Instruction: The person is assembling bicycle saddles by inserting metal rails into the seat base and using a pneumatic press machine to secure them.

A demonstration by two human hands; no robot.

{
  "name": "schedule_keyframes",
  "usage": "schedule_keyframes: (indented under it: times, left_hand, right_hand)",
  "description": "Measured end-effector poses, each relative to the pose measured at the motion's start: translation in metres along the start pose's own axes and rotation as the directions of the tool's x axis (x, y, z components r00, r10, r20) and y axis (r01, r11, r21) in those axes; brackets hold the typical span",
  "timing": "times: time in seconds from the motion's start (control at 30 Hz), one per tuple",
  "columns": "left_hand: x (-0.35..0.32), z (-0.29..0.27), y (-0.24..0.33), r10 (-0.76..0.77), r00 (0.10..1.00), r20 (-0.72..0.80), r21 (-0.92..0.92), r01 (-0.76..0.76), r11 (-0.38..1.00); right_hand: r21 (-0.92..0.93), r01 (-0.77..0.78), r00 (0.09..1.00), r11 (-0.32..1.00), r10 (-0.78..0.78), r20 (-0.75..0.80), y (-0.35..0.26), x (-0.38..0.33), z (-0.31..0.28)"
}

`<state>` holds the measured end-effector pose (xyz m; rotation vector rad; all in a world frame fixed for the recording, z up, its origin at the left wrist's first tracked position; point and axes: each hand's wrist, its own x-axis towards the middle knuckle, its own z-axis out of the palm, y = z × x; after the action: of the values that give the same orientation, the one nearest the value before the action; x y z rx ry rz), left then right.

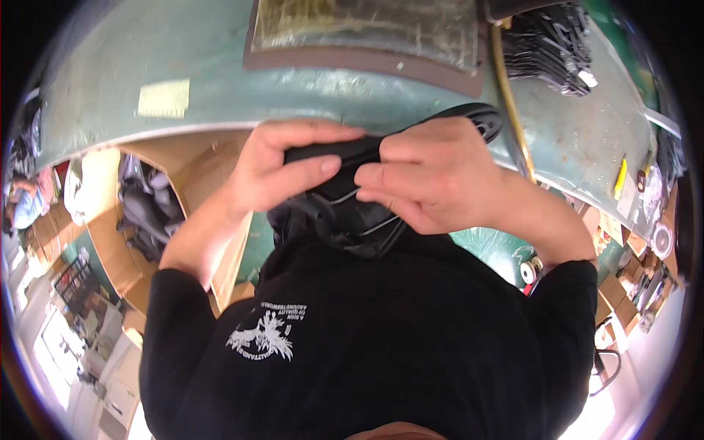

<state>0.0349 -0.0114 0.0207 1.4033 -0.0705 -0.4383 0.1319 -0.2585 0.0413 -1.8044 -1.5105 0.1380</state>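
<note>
A: Centre of view: a black bicycle saddle (352,202), underside turned toward the wearer, held close against the chest just in front of the green bench (220,73). Its metal rails (367,229) show as thin pale curves beneath the shell.

B: And the hands?

A: The left hand (282,172) wraps the saddle's upper edge, its grip closed on the shell with the thumb laid across it. The right hand (433,176) closes on the same edge from the other side, fingers curled over and pressing down; the rounded far end of the saddle (480,117) projects beyond its knuckles.

B: How would such a piece handle?

A: Judged from its form: light, with a stiff shell and a slightly yielding, smooth cover that could slip. The rails or the shell's rim offer the surest hold.

B: Surroundings?

A: On the bench, a brown-framed mat (367,37) directly ahead, a pale paper label (163,97) to the left, and a heap of black parts (550,48) at upper right. Below the bench edge at left stands an open cardboard box (110,242) holding more dark items.
</note>
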Motion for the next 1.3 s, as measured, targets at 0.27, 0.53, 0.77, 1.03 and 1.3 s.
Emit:
schedule_keyframes:
  times: [0.27, 0.53, 0.77, 1.03, 1.3]
  left_hand:
    - [0.072, -0.006, -0.004, 0.043, 0.758, -0.651, -0.127, -0.164, 0.978]
    - [0.163, -0.019, 0.009, 0.81, 0.534, -0.243, 0.928, -0.115, 0.355]
    - [0.204, -0.037, 0.01, 0.84, 0.49, -0.233, 0.933, -0.13, 0.335]
    - [0.196, -0.034, -0.001, 0.842, 0.438, -0.315, 0.874, -0.211, 0.437]
    - [0.179, -0.055, 0.022, 0.552, 0.66, -0.51, 0.725, -0.016, 0.689]
  right_hand:
    - [-0.133, -0.417, 0.817, 0.899, 0.306, -0.489, 0.031, 0.016, -0.016]
    - [-0.25, -0.551, 0.689, 0.796, 0.264, -0.676, 0.1, 0.046, 0.002]
    - [-0.266, -0.573, 0.647, 0.775, 0.229, -0.728, 0.14, 0.06, -0.009]
    - [-0.165, -0.542, 0.629, 0.824, 0.267, -0.731, 0.137, 0.05, -0.002]
    - [0.219, -0.481, 0.642, 0.849, 0.511, -0.572, 0.103, 0.035, -0.035]
